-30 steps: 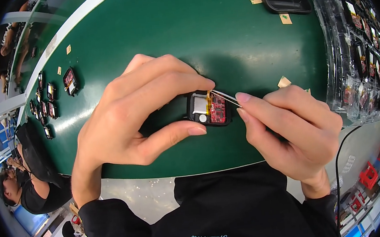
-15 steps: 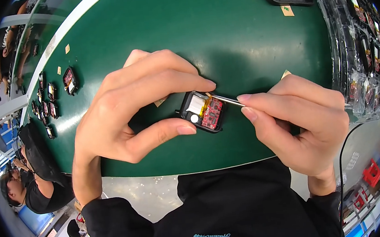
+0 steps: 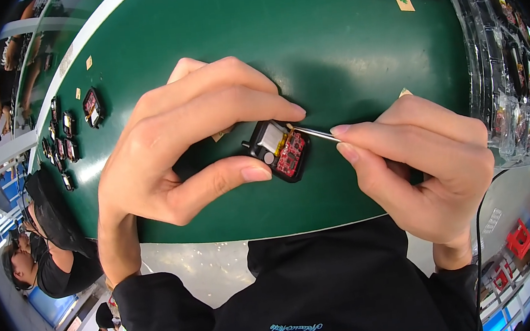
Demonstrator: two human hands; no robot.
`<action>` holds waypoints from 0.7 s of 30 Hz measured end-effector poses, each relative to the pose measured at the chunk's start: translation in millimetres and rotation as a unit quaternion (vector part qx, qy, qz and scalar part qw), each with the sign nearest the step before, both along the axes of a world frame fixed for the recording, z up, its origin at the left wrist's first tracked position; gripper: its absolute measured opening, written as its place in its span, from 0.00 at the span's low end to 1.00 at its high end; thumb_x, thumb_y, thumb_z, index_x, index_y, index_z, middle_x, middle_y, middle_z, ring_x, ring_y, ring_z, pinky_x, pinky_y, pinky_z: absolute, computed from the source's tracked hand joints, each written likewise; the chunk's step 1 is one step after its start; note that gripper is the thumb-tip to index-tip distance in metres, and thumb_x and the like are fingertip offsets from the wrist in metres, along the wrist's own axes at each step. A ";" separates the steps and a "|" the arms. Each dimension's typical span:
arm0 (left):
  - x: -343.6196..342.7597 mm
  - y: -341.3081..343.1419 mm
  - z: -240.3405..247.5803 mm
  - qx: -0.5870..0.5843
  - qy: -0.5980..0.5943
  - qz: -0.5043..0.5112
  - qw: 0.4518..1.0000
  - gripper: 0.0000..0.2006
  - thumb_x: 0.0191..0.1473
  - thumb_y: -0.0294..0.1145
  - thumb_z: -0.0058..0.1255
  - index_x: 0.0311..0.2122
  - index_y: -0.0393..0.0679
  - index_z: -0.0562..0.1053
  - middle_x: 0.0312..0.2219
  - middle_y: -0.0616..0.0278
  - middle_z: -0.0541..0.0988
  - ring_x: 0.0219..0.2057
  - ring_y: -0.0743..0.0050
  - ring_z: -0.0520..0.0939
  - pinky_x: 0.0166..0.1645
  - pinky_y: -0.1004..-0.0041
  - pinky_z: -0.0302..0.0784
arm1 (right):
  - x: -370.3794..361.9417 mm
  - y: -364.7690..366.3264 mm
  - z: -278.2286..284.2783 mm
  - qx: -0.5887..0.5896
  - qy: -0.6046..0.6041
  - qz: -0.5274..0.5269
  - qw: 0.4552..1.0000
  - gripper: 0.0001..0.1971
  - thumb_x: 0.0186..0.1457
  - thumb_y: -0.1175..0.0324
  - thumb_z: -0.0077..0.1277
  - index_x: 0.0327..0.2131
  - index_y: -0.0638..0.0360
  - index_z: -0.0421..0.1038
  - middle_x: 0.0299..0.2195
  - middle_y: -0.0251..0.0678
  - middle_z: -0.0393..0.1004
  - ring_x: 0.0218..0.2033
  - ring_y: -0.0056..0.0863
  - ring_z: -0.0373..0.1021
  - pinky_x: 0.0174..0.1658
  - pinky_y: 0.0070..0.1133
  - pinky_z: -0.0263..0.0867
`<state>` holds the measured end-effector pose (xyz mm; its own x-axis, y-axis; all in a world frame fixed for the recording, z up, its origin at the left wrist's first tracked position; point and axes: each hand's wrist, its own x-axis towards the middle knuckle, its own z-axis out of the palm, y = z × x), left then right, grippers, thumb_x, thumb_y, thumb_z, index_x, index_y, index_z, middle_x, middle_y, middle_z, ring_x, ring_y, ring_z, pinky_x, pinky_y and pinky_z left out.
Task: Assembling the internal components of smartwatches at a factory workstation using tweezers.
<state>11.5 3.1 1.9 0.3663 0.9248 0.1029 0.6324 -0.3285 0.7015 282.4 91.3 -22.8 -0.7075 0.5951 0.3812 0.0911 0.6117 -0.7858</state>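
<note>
Item: small black electronic module (image 3: pixel 278 149), casing open, showing a red circuit board and a silver cell. It lay on the green desk (image 3: pixel 304 40), near the front edge.

Change noted: over the last second our left hand (image 3: pixel 181 154) had tilted the module slightly, and the tweezers (image 3: pixel 313 133) had slid in until the tips met the top corner of the board. We judged the fine placement to be under way.

Grips: left thumb and forefinger pinched the module from below and above. Our right hand (image 3: pixel 424 163) was closed on the tweezers, whose tips were together; we could not tell whether they held anything.

Room: bare desk beyond the hands. More modules (image 3: pixel 67 130) lay far left; clear plastic trays (image 3: pixel 510 59) lined the right edge.
</note>
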 end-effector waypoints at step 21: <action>0.0 2.7 5.6 0.013 0.022 -0.023 0.999 0.26 0.54 0.50 0.66 0.46 0.34 0.86 0.37 0.51 0.83 0.35 0.59 0.81 0.42 0.65 0.75 | 0.8 -0.6 -6.9 0.022 0.027 0.004 0.999 0.12 0.46 0.87 0.67 0.37 0.66 0.88 0.21 0.30 0.76 0.17 0.14 0.63 0.21 0.17 0.52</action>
